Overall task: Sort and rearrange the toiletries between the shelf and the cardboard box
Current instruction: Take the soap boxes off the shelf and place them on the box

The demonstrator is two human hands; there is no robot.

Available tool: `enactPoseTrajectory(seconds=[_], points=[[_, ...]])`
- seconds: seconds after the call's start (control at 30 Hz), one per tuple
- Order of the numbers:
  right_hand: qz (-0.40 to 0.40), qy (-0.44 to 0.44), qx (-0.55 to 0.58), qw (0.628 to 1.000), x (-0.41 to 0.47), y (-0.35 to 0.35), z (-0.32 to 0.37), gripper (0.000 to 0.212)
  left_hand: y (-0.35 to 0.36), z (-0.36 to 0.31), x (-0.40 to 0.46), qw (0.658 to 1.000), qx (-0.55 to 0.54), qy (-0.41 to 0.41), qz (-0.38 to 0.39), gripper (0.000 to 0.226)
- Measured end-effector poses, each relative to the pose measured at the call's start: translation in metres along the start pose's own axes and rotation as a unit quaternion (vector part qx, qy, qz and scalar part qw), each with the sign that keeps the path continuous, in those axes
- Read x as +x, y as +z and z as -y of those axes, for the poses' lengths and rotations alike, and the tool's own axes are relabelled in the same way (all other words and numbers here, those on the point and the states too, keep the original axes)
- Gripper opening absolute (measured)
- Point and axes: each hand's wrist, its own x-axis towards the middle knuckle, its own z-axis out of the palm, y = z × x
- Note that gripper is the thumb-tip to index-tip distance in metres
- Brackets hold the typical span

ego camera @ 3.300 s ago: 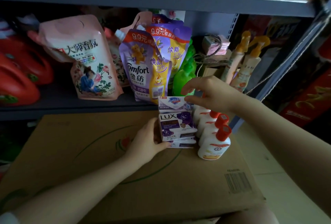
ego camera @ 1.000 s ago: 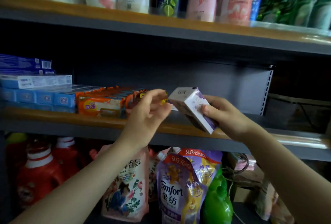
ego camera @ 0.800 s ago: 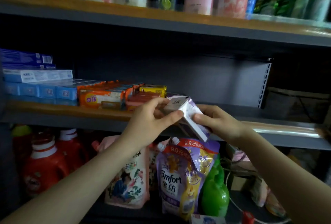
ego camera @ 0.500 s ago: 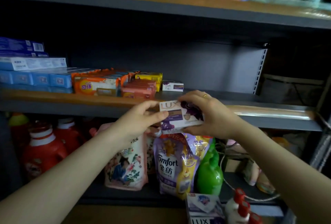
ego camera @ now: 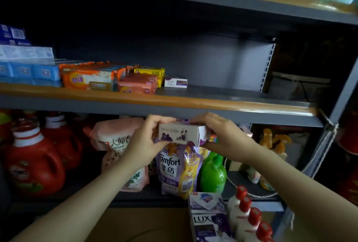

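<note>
Both hands grip one purple-and-white LUX soap box [ego camera: 180, 134] just below the middle shelf [ego camera: 213, 104]. My left hand [ego camera: 147, 143] clasps its left end, my right hand [ego camera: 222, 137] its right end. Another LUX soap box [ego camera: 175, 82] lies on that shelf, right of the orange and yellow soap packs [ego camera: 135, 83]. Further soap boxes [ego camera: 208, 220] are stacked on the cardboard box [ego camera: 135, 226] at the bottom, beside a row of white bottles with red caps [ego camera: 249, 216].
Blue toothpaste boxes [ego camera: 25, 63] fill the middle shelf's left end; its right half is bare. The lower shelf holds red detergent jugs [ego camera: 34, 164], a pink refill pouch [ego camera: 116, 141], purple Comfort pouches [ego camera: 174, 170], a green bottle [ego camera: 213, 174] and spray bottles [ego camera: 275, 145]. Bottles line the top shelf.
One LUX box has been left on the middle shelf. The second box, held by both hands, has dropped below the shelf edge and turned so a narrow side faces me. The view tilted down.
</note>
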Motion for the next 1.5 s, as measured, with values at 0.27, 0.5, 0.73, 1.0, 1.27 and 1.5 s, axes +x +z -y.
enactPoseTrajectory(seconds=[0.27, 0.5, 0.73, 1.0, 1.27, 1.5], points=[[0.062, 0.052, -0.069, 0.994, -0.046, 0.014, -0.024, 0.072, 0.009, -0.007, -0.047, 0.982, 0.135, 0.102, 0.086, 0.052], [0.106, 0.073, -0.036, 0.991, -0.093, 0.028, -0.033, 0.022, 0.034, -0.013, -0.131, 0.934, -0.012, -0.241, 0.264, 0.033], [0.11, 0.074, -0.004, 0.991, -0.109, 0.043, -0.029, 0.029, 0.074, -0.009, -0.175, 0.832, -0.06, -0.477, 0.275, 0.02], [0.087, 0.075, 0.039, 0.993, -0.118, 0.043, -0.037, 0.018, 0.106, -0.012, -0.188, 0.801, -0.064, -0.538, 0.256, 0.018], [0.09, 0.062, 0.087, 0.99, -0.108, 0.055, -0.039, 0.017, 0.115, -0.011, -0.192, 0.844, 0.047, -0.461, 0.271, 0.033], [0.063, 0.028, 0.082, 0.994, -0.08, 0.035, -0.034, 0.022, 0.08, -0.024, -0.132, 0.903, 0.205, -0.287, 0.246, 0.031]])
